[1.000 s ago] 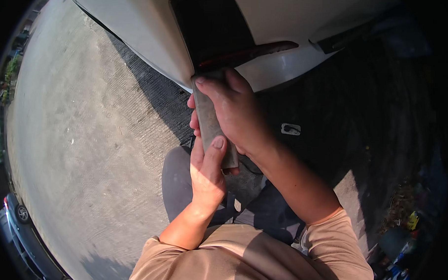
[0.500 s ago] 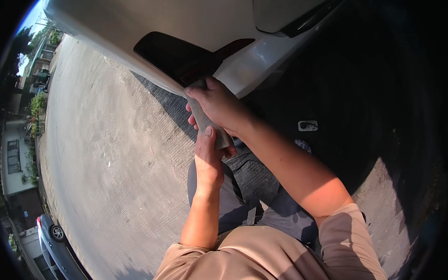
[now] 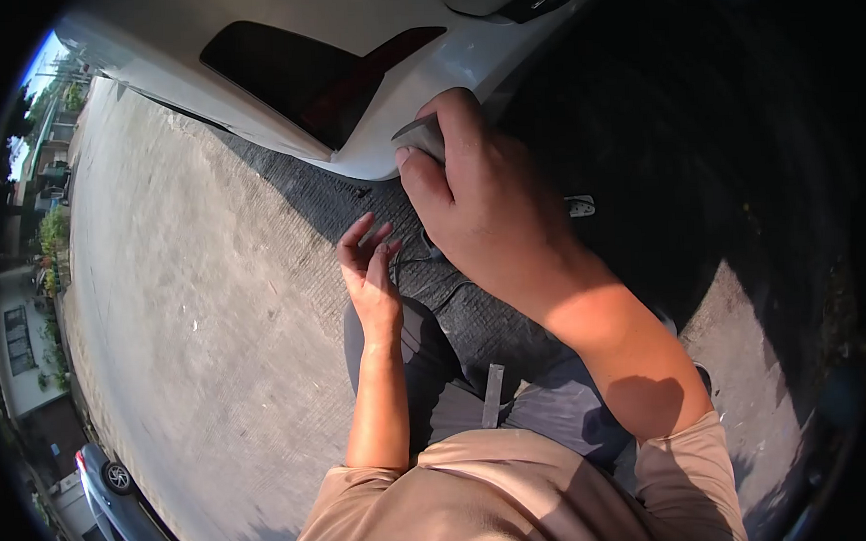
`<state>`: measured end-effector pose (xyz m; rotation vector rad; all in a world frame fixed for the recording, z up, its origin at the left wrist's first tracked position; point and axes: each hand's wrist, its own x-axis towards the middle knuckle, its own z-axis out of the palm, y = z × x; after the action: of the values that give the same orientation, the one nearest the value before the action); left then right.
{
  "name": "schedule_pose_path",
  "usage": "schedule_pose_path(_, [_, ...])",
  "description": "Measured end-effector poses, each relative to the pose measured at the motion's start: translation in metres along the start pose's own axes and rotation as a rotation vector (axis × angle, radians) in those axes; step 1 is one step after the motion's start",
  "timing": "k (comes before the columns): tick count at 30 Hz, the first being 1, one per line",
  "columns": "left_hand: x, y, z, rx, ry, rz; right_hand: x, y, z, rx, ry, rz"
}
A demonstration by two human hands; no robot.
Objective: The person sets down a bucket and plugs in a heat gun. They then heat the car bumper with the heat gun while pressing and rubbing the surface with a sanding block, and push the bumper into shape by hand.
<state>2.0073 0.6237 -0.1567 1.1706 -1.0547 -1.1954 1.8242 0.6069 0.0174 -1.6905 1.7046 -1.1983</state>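
Observation:
My right hand (image 3: 492,197) grips a piece of grey sandpaper (image 3: 421,137), folded or wrapped into a thick pad, between thumb and fingers. The hand covers most of it. It is in front of the light-coloured car body (image 3: 398,95), near the lower corner beside the dark red tail light (image 3: 336,93); whether it touches the panel I cannot tell. Below and to the left, my left hand (image 3: 368,273) is in the air with its fingers loosely curled and apart, holding nothing.
Textured concrete (image 3: 223,268) spreads to the left, partly in the car's shadow. A small pale patterned object (image 3: 580,206) lies on the dark ground at right. My bent legs (image 3: 427,366) are underneath. A parked car (image 3: 126,505) and houses with plants stand at far left.
Both hands were on the sandpaper; my left hand has let go and dropped back. My right hand has carried the sandpaper up and right, towards the bumper corner. The view has shifted slightly.

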Motion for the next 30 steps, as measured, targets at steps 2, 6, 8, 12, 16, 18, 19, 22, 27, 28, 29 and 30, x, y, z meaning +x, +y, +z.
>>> schedule_pose_path(2, [0.024, 0.014, -0.008, 0.055, 0.025, 0.182, -0.01, -0.009, -0.011, -0.043, 0.006, -0.022])
schedule_pose_path(6, [0.096, 0.083, -0.013, 0.054, 0.079, 0.626, -0.031, -0.022, -0.033, -0.151, -0.013, -0.102])
schedule_pose_path(8, [0.133, 0.127, -0.006, 0.223, 0.111, 0.807, -0.043, -0.022, -0.039, -0.152, -0.066, -0.073])
schedule_pose_path(12, [0.198, 0.187, 0.015, 0.413, 0.018, 1.094, -0.056, -0.016, -0.039, -0.271, -0.271, 0.08])
schedule_pose_path(16, [0.226, 0.169, 0.019, 0.524, 0.157, 1.315, -0.06, -0.004, -0.046, -0.275, -0.285, 0.111])
schedule_pose_path(18, [0.221, 0.153, 0.022, 0.565, 0.176, 1.332, -0.058, 0.001, -0.051, -0.281, -0.245, 0.145])
schedule_pose_path(19, [0.215, 0.145, 0.022, 0.586, 0.187, 1.338, -0.058, 0.004, -0.054, -0.286, -0.227, 0.163])
schedule_pose_path(22, [0.207, 0.121, 0.021, 0.594, 0.174, 1.32, -0.055, 0.012, -0.057, -0.251, -0.231, 0.292])
schedule_pose_path(27, [0.202, 0.073, 0.016, 0.632, 0.18, 1.306, -0.054, 0.032, -0.056, -0.208, -0.233, 0.438])
schedule_pose_path(28, [0.2, 0.067, 0.015, 0.629, 0.18, 1.301, -0.056, 0.035, -0.054, -0.193, -0.224, 0.456])
schedule_pose_path(29, [0.2, 0.062, 0.014, 0.626, 0.177, 1.294, -0.057, 0.038, -0.054, -0.2, -0.23, 0.469])
schedule_pose_path(30, [0.202, 0.059, 0.013, 0.628, 0.175, 1.303, -0.059, 0.041, -0.053, -0.207, -0.238, 0.481])
